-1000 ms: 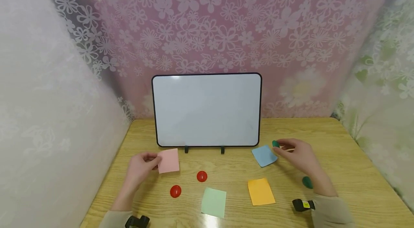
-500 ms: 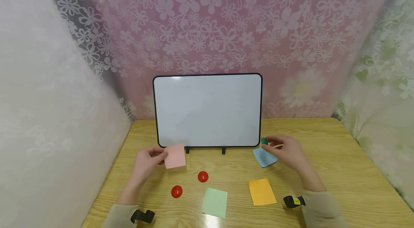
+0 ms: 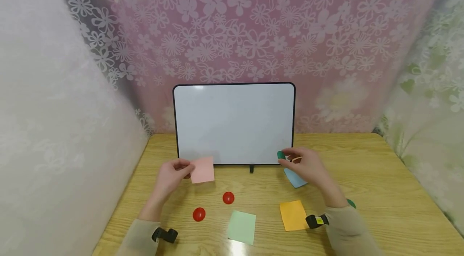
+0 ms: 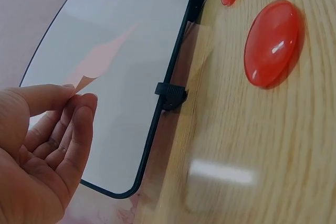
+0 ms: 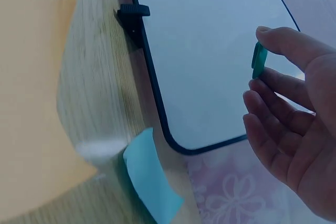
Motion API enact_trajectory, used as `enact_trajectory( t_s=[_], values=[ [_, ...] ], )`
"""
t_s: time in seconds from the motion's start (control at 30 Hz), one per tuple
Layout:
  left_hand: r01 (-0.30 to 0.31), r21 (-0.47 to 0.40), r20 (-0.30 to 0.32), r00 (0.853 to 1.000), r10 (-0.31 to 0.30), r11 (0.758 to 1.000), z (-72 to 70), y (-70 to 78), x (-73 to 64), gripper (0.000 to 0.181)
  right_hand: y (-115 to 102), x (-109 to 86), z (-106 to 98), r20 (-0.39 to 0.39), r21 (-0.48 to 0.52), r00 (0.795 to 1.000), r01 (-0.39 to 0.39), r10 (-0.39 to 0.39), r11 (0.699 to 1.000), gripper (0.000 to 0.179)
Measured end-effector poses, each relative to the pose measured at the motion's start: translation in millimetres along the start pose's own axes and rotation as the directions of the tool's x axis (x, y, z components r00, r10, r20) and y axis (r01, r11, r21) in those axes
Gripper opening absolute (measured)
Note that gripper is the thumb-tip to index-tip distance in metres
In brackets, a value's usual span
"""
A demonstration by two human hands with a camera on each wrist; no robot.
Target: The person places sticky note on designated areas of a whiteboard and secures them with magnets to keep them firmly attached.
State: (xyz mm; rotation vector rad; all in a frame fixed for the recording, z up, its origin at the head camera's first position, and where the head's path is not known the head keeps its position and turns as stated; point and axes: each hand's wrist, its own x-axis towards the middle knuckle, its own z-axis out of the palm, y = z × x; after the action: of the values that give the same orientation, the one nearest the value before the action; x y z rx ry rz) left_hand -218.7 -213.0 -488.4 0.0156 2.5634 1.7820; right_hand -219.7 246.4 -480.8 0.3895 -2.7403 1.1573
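Observation:
My left hand pinches a pink sticky note by its left edge, thumb in front. In the head view the note overlaps the lower left corner of a black-framed whiteboard. Between the thumb and index finger of my right hand is a round green magnet, seen edge-on in the right wrist view. That hand is in front of the board's lower right corner. Below it, a blue sticky note lies on the table, partly hidden by the hand.
Two red magnets lie mid-table, near a light green sticky note. An orange sticky note sits to their right. Another green magnet shows beside my right sleeve. Black feet support the board, and a floral curtain hangs behind.
My left hand has carried the pink note right and up to the board's lower left. My right hand has brought the green magnet left, from beside the board to its lower right corner.

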Motion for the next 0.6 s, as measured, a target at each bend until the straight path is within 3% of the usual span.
enact_trajectory(
  t_s=[0.6],
  values=[
    [-0.059, -0.002, 0.033, 0.998, 0.059, 0.998, 3.3, 9.9, 20.1, 0.025, -36.7, 31.1, 20.9, 0.025, 0.005, 0.993, 0.111, -0.111, 0.994, 0.039]
  ],
)
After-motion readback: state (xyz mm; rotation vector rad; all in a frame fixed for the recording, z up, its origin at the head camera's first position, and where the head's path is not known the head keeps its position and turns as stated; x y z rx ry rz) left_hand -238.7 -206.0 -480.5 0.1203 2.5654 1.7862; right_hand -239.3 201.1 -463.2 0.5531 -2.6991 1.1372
